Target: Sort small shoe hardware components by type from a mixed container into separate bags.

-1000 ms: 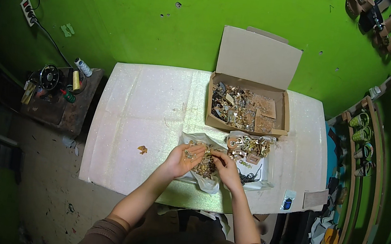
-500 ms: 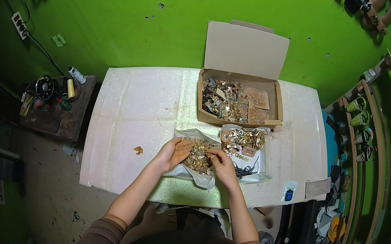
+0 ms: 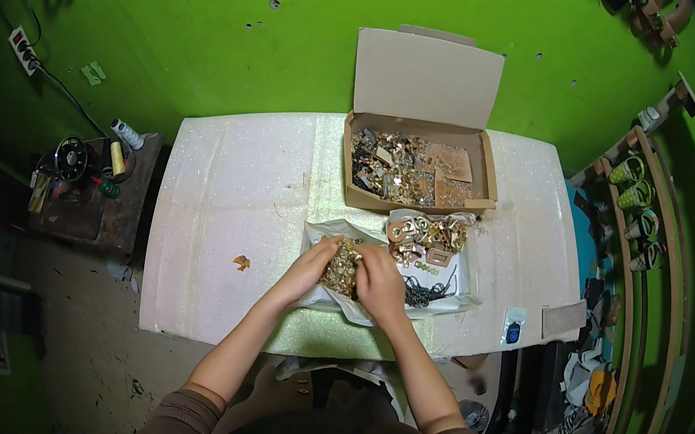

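A pile of small gold-coloured metal pieces point(image 3: 342, 270) lies on a crumpled white plastic sheet point(image 3: 318, 232) near the table's front edge. Against the pile's left side rests my left hand point(image 3: 308, 270), open and slightly cupped, its fingers stretched along the pieces. My right hand point(image 3: 381, 284) is curled over the right side of the pile, with fingertips at its top edge; what those fingers hold is hidden. Just right of my right hand, a white tray point(image 3: 464, 276) holds gold buckles point(image 3: 428, 235) and a black chain point(image 3: 425, 295).
An open cardboard box point(image 3: 488, 167) of mixed metal fittings stands behind the tray. A small brown scrap point(image 3: 241, 263) lies at the left of the white table point(image 3: 218, 200). A small packet point(image 3: 513, 325) sits at the front right. Thread spools point(image 3: 117, 157) stand on a side table at left.
Both hands have come closer together around the pile. My right hand has moved left and its fingers now curl over the pieces. The whole view has shifted slightly.
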`<state>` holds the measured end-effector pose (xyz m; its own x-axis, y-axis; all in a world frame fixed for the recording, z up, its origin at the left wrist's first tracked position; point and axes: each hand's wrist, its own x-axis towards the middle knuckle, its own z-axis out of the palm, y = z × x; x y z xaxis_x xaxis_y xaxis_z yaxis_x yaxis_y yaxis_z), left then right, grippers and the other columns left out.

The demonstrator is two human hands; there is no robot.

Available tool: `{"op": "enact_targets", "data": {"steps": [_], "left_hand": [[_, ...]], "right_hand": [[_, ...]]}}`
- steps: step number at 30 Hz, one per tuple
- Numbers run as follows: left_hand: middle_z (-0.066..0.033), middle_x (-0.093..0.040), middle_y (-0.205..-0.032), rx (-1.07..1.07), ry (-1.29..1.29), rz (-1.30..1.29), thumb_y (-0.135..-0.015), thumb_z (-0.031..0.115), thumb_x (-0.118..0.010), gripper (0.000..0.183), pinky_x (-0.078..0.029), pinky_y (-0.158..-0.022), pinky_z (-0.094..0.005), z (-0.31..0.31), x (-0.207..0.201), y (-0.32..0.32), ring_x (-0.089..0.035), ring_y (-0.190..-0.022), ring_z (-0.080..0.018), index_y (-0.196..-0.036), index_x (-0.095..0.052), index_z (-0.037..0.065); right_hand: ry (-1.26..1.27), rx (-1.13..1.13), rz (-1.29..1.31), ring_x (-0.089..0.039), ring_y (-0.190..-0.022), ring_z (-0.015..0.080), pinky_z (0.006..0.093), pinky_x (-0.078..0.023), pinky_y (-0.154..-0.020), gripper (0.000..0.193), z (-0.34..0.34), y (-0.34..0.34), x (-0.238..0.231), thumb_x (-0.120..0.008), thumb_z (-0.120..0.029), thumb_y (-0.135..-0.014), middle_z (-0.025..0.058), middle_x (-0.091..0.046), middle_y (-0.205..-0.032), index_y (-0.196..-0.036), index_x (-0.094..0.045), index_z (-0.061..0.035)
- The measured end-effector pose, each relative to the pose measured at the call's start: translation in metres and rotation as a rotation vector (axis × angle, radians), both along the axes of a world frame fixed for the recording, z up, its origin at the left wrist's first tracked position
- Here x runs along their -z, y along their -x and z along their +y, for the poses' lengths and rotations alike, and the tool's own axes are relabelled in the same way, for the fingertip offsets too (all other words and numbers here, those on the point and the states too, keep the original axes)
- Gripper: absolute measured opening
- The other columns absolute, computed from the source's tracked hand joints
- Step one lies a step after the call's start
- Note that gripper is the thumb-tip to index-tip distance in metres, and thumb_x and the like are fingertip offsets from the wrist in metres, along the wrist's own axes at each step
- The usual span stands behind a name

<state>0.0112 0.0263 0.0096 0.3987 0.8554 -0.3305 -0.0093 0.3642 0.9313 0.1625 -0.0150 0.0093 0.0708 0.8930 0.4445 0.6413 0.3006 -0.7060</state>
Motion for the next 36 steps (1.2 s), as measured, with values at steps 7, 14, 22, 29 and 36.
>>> {"op": "enact_targets", "data": {"steps": [7, 14, 22, 29, 36], "left_hand": [[-0.0113, -0.052, -0.107, 0.283, -0.828, 0.81, -0.079, 0.021, -0.052, 0.023, -0.029, -0.094, -0.0396, -0.008, 0.002, 0.026, -0.045, -0.104, -0.026, -0.096, -0.058, 0.007], [-0.0028, -0.055, -0.087, 0.535, -1.061, 0.819, -0.072, 0.018, -0.058, 0.014, -0.024, -0.096, -0.0466, -0.044, 0.013, 0.045, -0.048, -0.099, -0.0198, -0.085, -0.057, 0.012], [0.0003, -0.055, -0.081, 0.576, -1.32, 0.918, -0.072, 0.012, -0.05, 0.029, -0.027, -0.095, -0.0449, -0.067, 0.013, 0.052, -0.049, -0.098, -0.0174, -0.1, -0.057, 0.015], [-0.0006, -0.057, -0.1, 0.53, -1.357, 0.993, -0.074, 0.012, -0.048, 0.031, -0.034, -0.091, -0.0364, -0.065, 0.026, 0.071, -0.049, -0.102, -0.0165, -0.103, -0.055, 0.014], [-0.0039, -0.057, -0.101, 0.506, -1.458, 1.016, -0.072, 0.013, -0.05, 0.028, -0.04, -0.086, -0.0348, -0.076, 0.025, 0.085, -0.05, -0.1, -0.0173, -0.099, -0.055, 0.01]], "right_hand": [[0.162, -0.118, -0.183, -0.053, -0.085, 0.0275, 0.0346, -0.045, -0.072, 0.027, -0.013, -0.004, -0.014, -0.054, -0.011, -0.074, 0.0108, -0.053, -0.09, -0.1, -0.052, -0.0049], [0.153, -0.436, -0.574, -0.055, -0.07, 0.02, 0.0304, -0.045, -0.058, 0.017, -0.054, -0.013, 0.011, -0.055, -0.012, -0.067, 0.0061, -0.052, -0.075, -0.082, -0.055, -0.0063], [0.075, -0.412, -0.609, -0.054, -0.085, 0.0189, 0.031, -0.043, -0.074, 0.02, -0.069, -0.024, 0.012, -0.051, -0.012, -0.07, 0.0046, -0.055, -0.087, -0.089, -0.056, -0.0077], [0.003, -0.48, -0.809, -0.051, -0.1, 0.017, 0.0334, -0.037, -0.09, 0.032, -0.073, -0.029, 0.022, -0.045, -0.013, -0.074, 0.0062, -0.054, -0.108, -0.103, -0.054, -0.0063], [-0.116, -0.433, -0.788, -0.056, -0.088, 0.0172, 0.0342, -0.041, -0.086, 0.029, -0.089, -0.04, 0.032, -0.049, -0.011, -0.071, 0.008, -0.059, -0.093, -0.098, -0.055, -0.0023]]}}
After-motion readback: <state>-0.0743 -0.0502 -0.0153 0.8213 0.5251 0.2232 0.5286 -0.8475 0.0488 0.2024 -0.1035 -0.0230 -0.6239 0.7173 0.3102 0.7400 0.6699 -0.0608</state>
